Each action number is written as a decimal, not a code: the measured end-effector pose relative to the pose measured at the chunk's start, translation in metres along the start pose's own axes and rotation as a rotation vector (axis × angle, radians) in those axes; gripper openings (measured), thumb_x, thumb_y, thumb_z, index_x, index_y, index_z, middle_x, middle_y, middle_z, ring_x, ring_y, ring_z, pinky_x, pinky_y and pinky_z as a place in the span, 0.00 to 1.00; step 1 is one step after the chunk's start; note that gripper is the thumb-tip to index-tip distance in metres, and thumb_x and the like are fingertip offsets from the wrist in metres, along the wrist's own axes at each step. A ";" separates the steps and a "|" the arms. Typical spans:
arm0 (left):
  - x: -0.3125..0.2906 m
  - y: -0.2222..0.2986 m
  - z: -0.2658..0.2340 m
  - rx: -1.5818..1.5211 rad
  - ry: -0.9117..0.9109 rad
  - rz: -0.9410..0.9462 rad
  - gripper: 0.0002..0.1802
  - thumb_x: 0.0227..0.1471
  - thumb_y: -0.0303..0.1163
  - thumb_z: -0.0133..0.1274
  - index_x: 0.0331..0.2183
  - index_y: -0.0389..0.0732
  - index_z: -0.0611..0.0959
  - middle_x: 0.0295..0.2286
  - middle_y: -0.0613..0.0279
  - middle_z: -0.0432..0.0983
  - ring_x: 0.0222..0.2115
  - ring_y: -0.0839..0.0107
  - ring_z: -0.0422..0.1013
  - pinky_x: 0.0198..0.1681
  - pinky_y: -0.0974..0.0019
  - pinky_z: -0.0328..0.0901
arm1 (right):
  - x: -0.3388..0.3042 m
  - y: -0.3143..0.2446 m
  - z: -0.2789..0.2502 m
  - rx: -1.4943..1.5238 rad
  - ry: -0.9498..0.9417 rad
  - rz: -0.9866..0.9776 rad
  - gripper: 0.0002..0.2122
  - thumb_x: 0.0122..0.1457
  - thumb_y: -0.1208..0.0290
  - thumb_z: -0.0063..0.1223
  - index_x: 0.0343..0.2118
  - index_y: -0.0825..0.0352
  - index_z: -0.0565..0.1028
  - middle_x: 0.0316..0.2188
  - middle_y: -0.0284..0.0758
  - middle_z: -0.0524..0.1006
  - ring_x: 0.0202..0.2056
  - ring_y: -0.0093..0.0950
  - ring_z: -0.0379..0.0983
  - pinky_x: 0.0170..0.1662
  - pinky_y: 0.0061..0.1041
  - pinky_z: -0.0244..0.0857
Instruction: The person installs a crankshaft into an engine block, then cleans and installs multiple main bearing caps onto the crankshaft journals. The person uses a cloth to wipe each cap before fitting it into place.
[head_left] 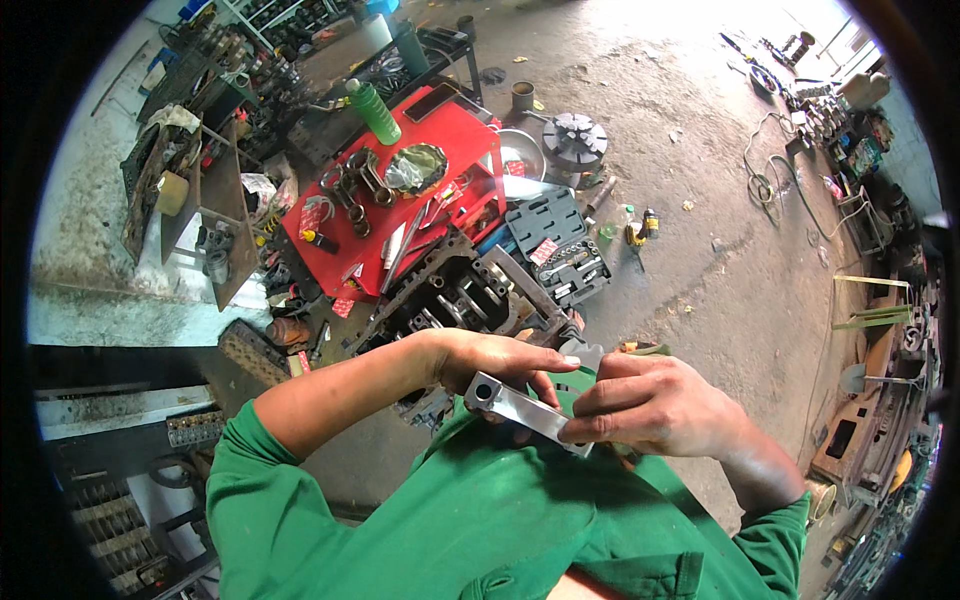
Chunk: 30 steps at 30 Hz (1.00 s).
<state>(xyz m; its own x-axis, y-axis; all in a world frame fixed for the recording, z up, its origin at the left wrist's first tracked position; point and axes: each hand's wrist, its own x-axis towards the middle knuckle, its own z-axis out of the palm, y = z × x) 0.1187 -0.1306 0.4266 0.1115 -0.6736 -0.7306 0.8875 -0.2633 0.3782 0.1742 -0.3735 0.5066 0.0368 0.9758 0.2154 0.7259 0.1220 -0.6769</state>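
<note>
Close in front of my green shirt, both hands are on a silver metal bearing cap (527, 412), an arched piece with a bolt hole at its left end. My left hand (492, 360) is closed around its far side, thumb stretched to the right and some fingers hidden behind the metal. The fingers of my right hand (648, 402) are bent and closed over the cap's right end. A pale grey, thin piece (584, 358) shows by the left thumb tip; I cannot tell what it is. Just beyond my hands lies an open engine block (455, 290).
A red-topped table (450, 130) stands beyond the block, bearing connecting rods (352, 200), a green bottle (373, 112) and a foil-covered item (415, 168). An open socket set case (552, 240) sits right of the block. A round chuck-like part (575, 138) rests on the floor.
</note>
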 end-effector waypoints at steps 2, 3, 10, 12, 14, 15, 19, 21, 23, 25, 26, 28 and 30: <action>0.000 0.003 0.001 0.017 0.004 0.001 0.42 0.54 0.70 0.47 0.44 0.37 0.81 0.29 0.55 0.82 0.24 0.72 0.76 0.25 0.70 0.68 | -0.002 0.000 0.000 -0.012 -0.031 0.013 0.22 0.41 0.72 0.59 0.45 0.58 0.78 0.37 0.27 0.75 0.41 0.32 0.73 0.39 0.30 0.73; -0.001 0.004 0.002 0.034 0.007 0.003 0.42 0.54 0.70 0.47 0.44 0.37 0.81 0.29 0.56 0.82 0.24 0.73 0.76 0.26 0.71 0.68 | -0.003 0.000 0.001 -0.022 -0.021 0.015 0.22 0.41 0.72 0.59 0.45 0.58 0.78 0.37 0.27 0.75 0.41 0.32 0.74 0.39 0.30 0.73; 0.000 0.012 0.003 0.075 -0.023 -0.014 0.40 0.54 0.68 0.47 0.42 0.36 0.81 0.33 0.63 0.81 0.30 0.76 0.75 0.31 0.71 0.69 | -0.008 0.001 0.009 -0.027 0.065 0.008 0.22 0.40 0.69 0.60 0.45 0.57 0.80 0.36 0.28 0.76 0.34 0.30 0.72 0.37 0.29 0.71; 0.003 0.011 0.002 0.071 -0.035 -0.009 0.40 0.55 0.68 0.47 0.42 0.37 0.81 0.33 0.63 0.80 0.30 0.76 0.75 0.31 0.71 0.69 | -0.008 0.001 0.011 -0.021 0.095 0.004 0.22 0.41 0.68 0.61 0.44 0.57 0.81 0.35 0.28 0.77 0.31 0.29 0.71 0.35 0.28 0.70; 0.006 0.009 0.000 0.055 -0.061 -0.002 0.40 0.55 0.68 0.47 0.43 0.37 0.81 0.33 0.64 0.80 0.29 0.77 0.75 0.31 0.71 0.69 | -0.009 0.002 0.012 -0.005 0.100 0.008 0.21 0.42 0.68 0.61 0.45 0.57 0.81 0.35 0.28 0.77 0.30 0.29 0.71 0.35 0.28 0.70; 0.007 0.008 -0.001 0.082 -0.041 0.013 0.40 0.55 0.68 0.47 0.43 0.37 0.82 0.33 0.64 0.80 0.29 0.77 0.74 0.32 0.72 0.69 | -0.009 0.002 0.013 -0.006 0.097 0.011 0.21 0.42 0.68 0.60 0.44 0.57 0.81 0.35 0.28 0.77 0.30 0.29 0.71 0.35 0.28 0.70; 0.009 0.005 -0.004 0.171 -0.006 0.035 0.39 0.55 0.68 0.47 0.43 0.38 0.82 0.33 0.66 0.80 0.29 0.78 0.74 0.33 0.73 0.68 | -0.009 0.002 0.014 -0.025 0.076 0.017 0.21 0.41 0.68 0.60 0.44 0.57 0.81 0.36 0.29 0.77 0.32 0.29 0.72 0.36 0.28 0.70; 0.009 0.005 -0.004 0.215 0.013 0.074 0.39 0.56 0.68 0.46 0.43 0.38 0.82 0.32 0.66 0.79 0.29 0.78 0.73 0.33 0.73 0.68 | -0.008 0.001 0.014 -0.030 0.056 0.019 0.21 0.42 0.69 0.60 0.45 0.57 0.81 0.37 0.29 0.77 0.33 0.29 0.73 0.37 0.28 0.71; 0.008 0.005 -0.003 0.253 0.022 0.129 0.39 0.57 0.67 0.45 0.43 0.38 0.82 0.32 0.66 0.78 0.29 0.78 0.72 0.33 0.72 0.68 | -0.007 0.000 0.013 -0.024 0.032 0.027 0.22 0.42 0.70 0.61 0.45 0.56 0.81 0.38 0.29 0.76 0.35 0.29 0.74 0.38 0.28 0.71; 0.006 0.005 -0.003 0.261 0.022 0.107 0.39 0.57 0.67 0.44 0.43 0.38 0.82 0.33 0.66 0.78 0.29 0.78 0.72 0.33 0.71 0.68 | -0.006 -0.002 0.012 -0.027 0.015 0.075 0.23 0.42 0.71 0.61 0.47 0.56 0.80 0.39 0.29 0.76 0.36 0.30 0.75 0.39 0.29 0.72; 0.005 0.005 -0.002 0.265 0.022 0.096 0.39 0.58 0.67 0.44 0.43 0.38 0.81 0.33 0.65 0.77 0.30 0.78 0.71 0.33 0.70 0.68 | -0.006 -0.003 0.012 -0.028 0.007 0.099 0.24 0.42 0.71 0.61 0.47 0.55 0.80 0.39 0.29 0.76 0.36 0.31 0.75 0.39 0.29 0.72; 0.004 0.006 -0.001 0.220 0.002 0.042 0.40 0.57 0.68 0.44 0.44 0.37 0.81 0.33 0.65 0.77 0.31 0.78 0.71 0.35 0.69 0.67 | -0.006 -0.007 0.011 0.070 -0.053 0.195 0.24 0.45 0.73 0.61 0.50 0.55 0.79 0.40 0.30 0.76 0.38 0.34 0.76 0.40 0.30 0.72; 0.002 0.006 0.001 0.224 0.020 0.014 0.41 0.57 0.68 0.43 0.46 0.37 0.81 0.34 0.64 0.77 0.33 0.78 0.71 0.36 0.68 0.67 | -0.006 -0.010 0.011 0.185 -0.062 0.290 0.23 0.49 0.73 0.61 0.51 0.56 0.78 0.40 0.32 0.76 0.39 0.36 0.76 0.41 0.32 0.73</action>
<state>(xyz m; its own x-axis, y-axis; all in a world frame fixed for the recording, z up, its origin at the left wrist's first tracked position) 0.1238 -0.1336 0.4280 0.1339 -0.6652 -0.7346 0.7643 -0.4025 0.5038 0.1589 -0.3783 0.5046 0.1774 0.9832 -0.0440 0.5546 -0.1368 -0.8208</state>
